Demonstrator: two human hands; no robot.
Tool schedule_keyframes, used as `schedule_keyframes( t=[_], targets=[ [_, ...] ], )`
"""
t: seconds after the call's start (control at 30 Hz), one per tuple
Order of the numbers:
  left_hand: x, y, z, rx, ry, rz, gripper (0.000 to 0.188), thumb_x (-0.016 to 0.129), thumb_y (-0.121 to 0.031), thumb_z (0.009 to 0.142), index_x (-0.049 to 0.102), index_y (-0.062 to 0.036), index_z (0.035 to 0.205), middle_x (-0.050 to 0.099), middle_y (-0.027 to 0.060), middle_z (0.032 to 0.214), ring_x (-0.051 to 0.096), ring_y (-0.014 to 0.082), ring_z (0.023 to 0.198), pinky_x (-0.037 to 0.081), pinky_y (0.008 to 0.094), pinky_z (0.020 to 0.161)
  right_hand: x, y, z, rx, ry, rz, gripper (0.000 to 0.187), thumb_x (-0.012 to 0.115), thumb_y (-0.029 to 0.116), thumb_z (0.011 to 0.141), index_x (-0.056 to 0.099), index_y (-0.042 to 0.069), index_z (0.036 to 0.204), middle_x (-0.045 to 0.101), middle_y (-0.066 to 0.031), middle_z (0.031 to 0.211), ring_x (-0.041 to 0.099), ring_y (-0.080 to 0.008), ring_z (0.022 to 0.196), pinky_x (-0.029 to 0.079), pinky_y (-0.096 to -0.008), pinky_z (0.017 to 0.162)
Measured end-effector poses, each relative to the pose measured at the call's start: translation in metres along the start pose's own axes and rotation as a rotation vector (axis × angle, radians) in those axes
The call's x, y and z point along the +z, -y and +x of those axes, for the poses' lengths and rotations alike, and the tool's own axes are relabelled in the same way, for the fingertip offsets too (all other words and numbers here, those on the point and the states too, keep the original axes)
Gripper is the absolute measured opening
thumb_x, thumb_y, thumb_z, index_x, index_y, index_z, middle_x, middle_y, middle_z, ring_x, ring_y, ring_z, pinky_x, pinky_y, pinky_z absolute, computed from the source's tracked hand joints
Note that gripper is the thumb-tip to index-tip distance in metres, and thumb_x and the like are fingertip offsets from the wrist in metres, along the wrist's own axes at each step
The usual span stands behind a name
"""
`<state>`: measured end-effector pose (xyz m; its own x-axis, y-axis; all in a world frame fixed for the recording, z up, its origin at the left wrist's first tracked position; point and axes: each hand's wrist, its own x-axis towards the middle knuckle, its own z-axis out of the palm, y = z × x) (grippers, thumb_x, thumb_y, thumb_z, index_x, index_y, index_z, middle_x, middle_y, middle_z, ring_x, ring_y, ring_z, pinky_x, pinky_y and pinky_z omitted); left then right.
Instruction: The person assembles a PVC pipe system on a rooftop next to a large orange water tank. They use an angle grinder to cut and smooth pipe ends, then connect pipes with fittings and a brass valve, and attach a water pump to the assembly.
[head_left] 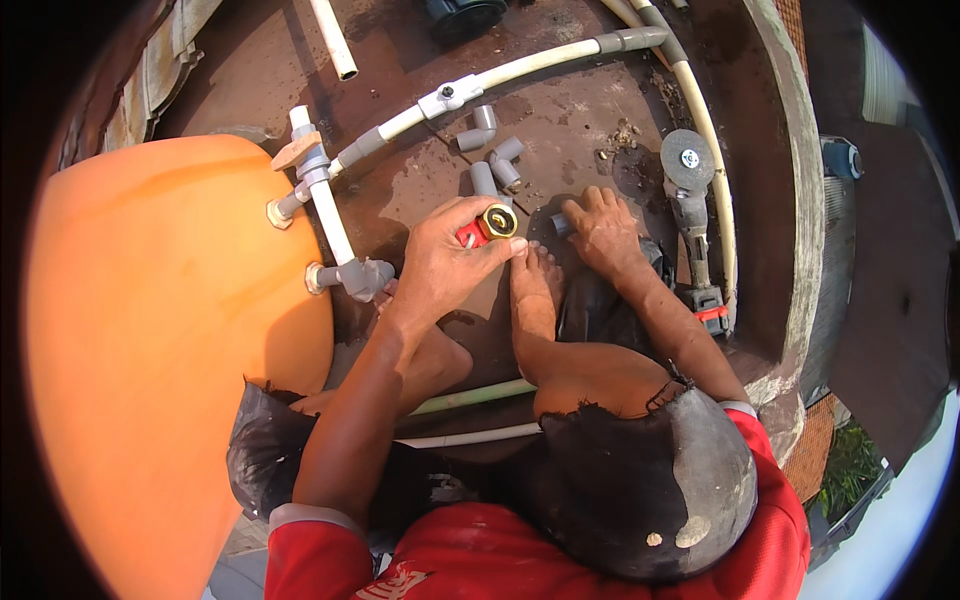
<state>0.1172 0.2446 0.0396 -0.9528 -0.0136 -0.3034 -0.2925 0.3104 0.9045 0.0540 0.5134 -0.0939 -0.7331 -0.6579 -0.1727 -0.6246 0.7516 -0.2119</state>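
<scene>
Left hand (pixel 450 258): raised over the brown floor (pixel 400 190), thumb and fingers pinched around a small brass fitting with a red part, valve-like in look (pixel 499 222). Its round, threaded-looking mouth is turned up toward the head; the red part sits at the palm side, partly covered by the fingers.

Right hand (pixel 606 238): low at the floor, palm down, fingers bent just beside and partly over a short grey plastic pipe piece (pixel 563 225). Cannot tell whether the fingers have closed on it or only touch it.

Nearby: a grey plastic elbow (pixel 480 130) lies on the floor beyond the left hand. An angle grinder with a grey disc (pixel 697 215) stands well to the right.

Handling, judged: brass fitting probably heavy for its size, rigid, hard to damage by squeezing; smooth metal may slip if wet. Best hold is across the outside of the brass collar, fingers clear of the open mouth; the red part, if it turns, makes a poor grip. Grey pipe piece likely light, stiff, inclined to roll; take it around the middle of its barrel, ends free.
</scene>
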Motion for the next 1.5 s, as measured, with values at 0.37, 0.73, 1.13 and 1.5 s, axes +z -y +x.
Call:
schedule_keyframes(
  t=[0.37,0.73,1.13,1.5],
  targets=[
    [-0.011,-0.008,-0.001,0.024,0.098,-0.034,0.044,0.091,-0.014,0.093,0.075,0.0013,0.131,0.076,0.0051,0.114,0.067,0.0105,0.106,0.055,0.0294,0.097,-0.181,0.041,0.002,0.226,-0.073,1.503,0.056,0.081,0.01,0.098,0.057,0.002,0.148,0.072,-0.012,0.121,0.073,-0.0144,0.103,0.06,-0.028,0.088],
    [-0.013,-0.031,-0.003,-0.079,0.2,0.035,0.047,0.093,-0.013,0.09,0.075,0.0049,0.13,0.077,0.0108,0.116,0.07,0.0148,0.106,0.056,0.032,0.095,-0.168,0.047,0.006,-0.047,-0.08,1.146,0.05,0.086,0.018,0.094,0.066,0.005,0.139,0.075,-0.0105,0.121,0.07,-0.0177,0.111,0.055,-0.0357,0.099],
    [0.0,-0.033,-0.008,0.239,0.004,0.371,0.044,0.092,-0.013,0.077,0.078,-0.0015,0.117,0.076,0.0158,0.105,0.072,0.0381,0.099,0.056,0.0458,0.09,-0.178,0.041,0.005,0.286,0.236,0.855,0.059,0.087,0.054,0.094,0.072,-0.004,0.094,0.069,-0.014,0.076,0.069,-0.019,0.072,0.054,-0.0397,0.065],
    [0.008,-0.017,-0.012,0.262,0.014,0.447,0.038,0.09,-0.012,0.077,0.078,-0.0039,0.112,0.074,0.0148,0.1,0.069,0.0394,0.097,0.054,0.0492,0.088,-0.158,0.045,-0.009,0.14,0.15,1.067,0.044,0.078,0.033,0.098,0.065,0.0,0.125,0.074,-0.0232,0.106,0.072,-0.0406,0.094,0.056,-0.0473,0.082]
  ],
)
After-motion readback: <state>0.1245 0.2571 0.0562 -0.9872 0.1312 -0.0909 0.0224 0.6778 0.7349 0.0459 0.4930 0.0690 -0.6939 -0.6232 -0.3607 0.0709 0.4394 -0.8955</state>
